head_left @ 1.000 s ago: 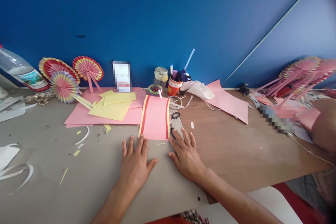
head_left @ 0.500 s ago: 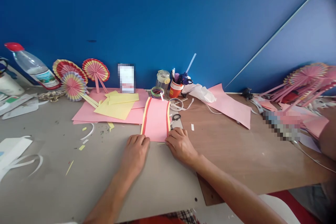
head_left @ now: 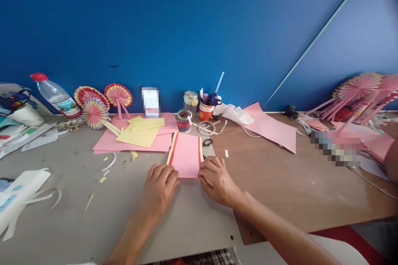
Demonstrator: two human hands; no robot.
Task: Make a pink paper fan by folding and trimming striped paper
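Note:
A pink paper sheet [head_left: 185, 155] with red and yellow strips down both long sides lies in front of me on the grey tabletop. My left hand [head_left: 162, 180] pinches its near left corner, fingers curled over the edge. At the near right corner, my right hand [head_left: 216, 180] grips the paper with bent fingers. Both thumbs are mostly hidden. Just beyond the sheet's far edge stands a small jar of coloured bands [head_left: 184, 122]. Dark-handled scissors [head_left: 207, 143] lie partly hidden beside the sheet's right side.
Pink sheets [head_left: 105, 143] with yellow paper [head_left: 139, 134] on top lie behind left. Folded paper fans [head_left: 118, 95] lean near a bottle [head_left: 59, 97]. Beyond are a pen cup [head_left: 205, 112] and a tape roll [head_left: 207, 128]. More fans [head_left: 357, 87] and another person's arm [head_left: 391, 159] are at right.
The sheet's far end has come down and nearer, uncovering the jar behind it. Both hands sit slightly lower in view, still at the near corners. The camera view has shifted a little.

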